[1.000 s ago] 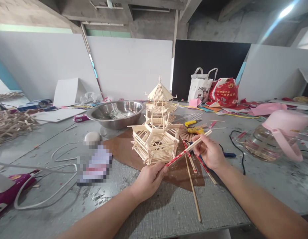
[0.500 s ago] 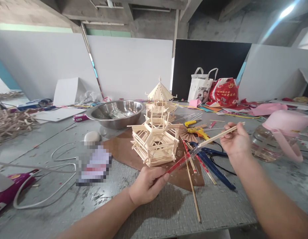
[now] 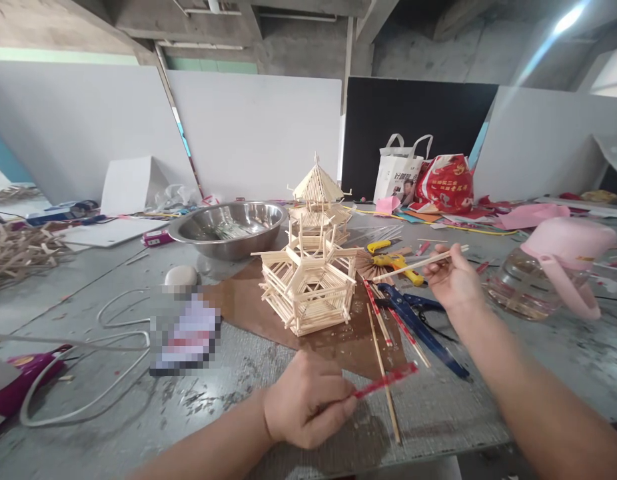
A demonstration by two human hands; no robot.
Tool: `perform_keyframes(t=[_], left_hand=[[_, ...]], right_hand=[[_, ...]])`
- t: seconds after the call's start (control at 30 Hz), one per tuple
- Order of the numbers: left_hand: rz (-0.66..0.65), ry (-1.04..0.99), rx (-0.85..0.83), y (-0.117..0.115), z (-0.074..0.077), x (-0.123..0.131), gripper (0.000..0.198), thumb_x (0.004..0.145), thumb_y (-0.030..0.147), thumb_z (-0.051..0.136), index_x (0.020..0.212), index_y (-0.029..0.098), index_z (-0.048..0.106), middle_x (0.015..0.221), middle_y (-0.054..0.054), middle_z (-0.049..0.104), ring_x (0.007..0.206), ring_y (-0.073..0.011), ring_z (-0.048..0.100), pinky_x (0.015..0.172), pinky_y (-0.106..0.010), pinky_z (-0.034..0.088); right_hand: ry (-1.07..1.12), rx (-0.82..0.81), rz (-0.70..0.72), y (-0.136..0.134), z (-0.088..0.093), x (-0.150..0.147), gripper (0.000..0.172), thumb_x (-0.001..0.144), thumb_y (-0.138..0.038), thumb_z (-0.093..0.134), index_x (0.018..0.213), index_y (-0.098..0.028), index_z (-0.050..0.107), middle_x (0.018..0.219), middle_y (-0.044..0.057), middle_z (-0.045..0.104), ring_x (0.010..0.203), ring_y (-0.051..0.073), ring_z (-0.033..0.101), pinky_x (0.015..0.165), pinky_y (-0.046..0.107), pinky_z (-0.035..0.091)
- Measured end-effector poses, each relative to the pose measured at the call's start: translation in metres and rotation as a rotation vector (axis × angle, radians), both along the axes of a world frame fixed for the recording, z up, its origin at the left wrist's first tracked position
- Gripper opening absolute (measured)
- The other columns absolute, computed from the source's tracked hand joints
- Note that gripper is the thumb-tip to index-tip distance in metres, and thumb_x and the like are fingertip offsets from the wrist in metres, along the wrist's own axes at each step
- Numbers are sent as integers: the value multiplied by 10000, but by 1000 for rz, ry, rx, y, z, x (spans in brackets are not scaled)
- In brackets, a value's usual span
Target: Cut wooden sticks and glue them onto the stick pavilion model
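My left hand [image 3: 306,405] is closed near the table's front edge, pinching an empty red paper chopstick wrapper [image 3: 386,381] that sticks out to the right. My right hand [image 3: 451,280] is raised to the right of a hexagonal stick-built model [image 3: 308,281] and grips a bare pair of wooden chopsticks [image 3: 419,263], pointing left toward the model. The model rests on a brown mat [image 3: 338,340]. Behind it stands a smaller stick pavilion with a pointed roof [image 3: 318,200]. Loose wrapped and bare chopsticks [image 3: 383,347] lie on the mat between my hands.
A steel bowl [image 3: 228,228] sits behind the model. Blue-handled pliers [image 3: 418,327], a yellow tool [image 3: 396,261], a pink-lidded clear jug [image 3: 556,270], a purple glue gun with white cord [image 3: 18,387], a pile of sticks [image 3: 18,248] and bags [image 3: 423,177] surround the work area.
The chopsticks were pulled out of the red wrapper: my right hand moved up and right with the bare sticks, while my left hand dropped toward the table edge with the wrapper.
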State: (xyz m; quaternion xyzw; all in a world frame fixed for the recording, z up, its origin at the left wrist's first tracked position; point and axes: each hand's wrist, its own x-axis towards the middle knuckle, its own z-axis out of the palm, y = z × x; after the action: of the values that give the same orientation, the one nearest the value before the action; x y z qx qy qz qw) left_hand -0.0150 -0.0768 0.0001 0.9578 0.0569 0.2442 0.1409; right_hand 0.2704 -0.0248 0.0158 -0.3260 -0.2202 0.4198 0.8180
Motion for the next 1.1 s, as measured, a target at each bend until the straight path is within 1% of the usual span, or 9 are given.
perform_keyframes(t=[0.1,0.27,0.53,0.67,0.7,0.8,0.87,0.97,1.1], left_hand=[[-55,66,60,-6,-2,4,200,789,213,364,742,170,554,532,-26,524,454,-108,466,430,-244,311],[-73,138,125,-12,-6,8,207,787,243,382,873,190,563,538,-10,532,465,-111,483,430,-244,319],[-194,178,86,-19,-13,11,250,801,326,394,945,216,566,586,-4,553,517,-114,491,478,-241,360],[-216,76,79,-16,-9,11,283,783,340,399,975,190,544,772,-41,606,644,-137,525,597,-255,414],[-190,22,85,-14,-7,10,292,777,345,403,974,179,540,829,-58,604,689,-148,531,626,-265,422],[12,-112,112,-6,-2,5,262,750,274,431,962,162,537,911,-94,577,749,-167,524,637,-289,431],[144,-153,83,-1,-2,1,229,751,166,419,950,163,531,898,-84,568,777,-150,523,668,-273,436],[324,-212,-8,5,-3,-4,237,774,120,397,977,168,509,905,-82,549,818,-134,520,697,-249,442],[418,-215,-107,7,-3,-4,219,796,149,398,992,173,493,941,-76,534,856,-128,517,721,-242,443]], right_hand=[[53,-43,75,-1,-1,-12,248,781,-347,498,655,-147,573,480,-47,551,343,39,459,370,163,410],[21,-29,198,-3,-4,-23,208,761,-324,531,680,-144,594,507,-41,578,361,46,490,383,160,441],[-36,-28,342,-4,-10,-30,197,778,-290,510,685,-146,607,503,-23,596,402,65,539,422,158,482],[-38,-58,367,-3,-13,-32,203,788,-277,492,701,-139,613,548,-2,627,437,80,568,477,189,515],[-36,-63,372,-3,-14,-33,204,791,-272,484,709,-138,614,568,4,636,451,83,577,493,197,521],[-38,-66,403,-4,-16,-34,202,790,-266,477,722,-137,617,606,14,648,482,90,592,513,201,523],[-50,-53,425,-5,-16,-35,187,771,-273,499,719,-139,618,611,12,646,489,89,593,508,189,516],[-102,-10,468,-8,-14,-37,170,727,-298,549,714,-144,620,623,1,637,485,88,587,502,189,512],[-228,39,554,-14,-12,-43,188,687,-340,594,728,-159,621,631,-7,623,479,95,581,475,208,508]])
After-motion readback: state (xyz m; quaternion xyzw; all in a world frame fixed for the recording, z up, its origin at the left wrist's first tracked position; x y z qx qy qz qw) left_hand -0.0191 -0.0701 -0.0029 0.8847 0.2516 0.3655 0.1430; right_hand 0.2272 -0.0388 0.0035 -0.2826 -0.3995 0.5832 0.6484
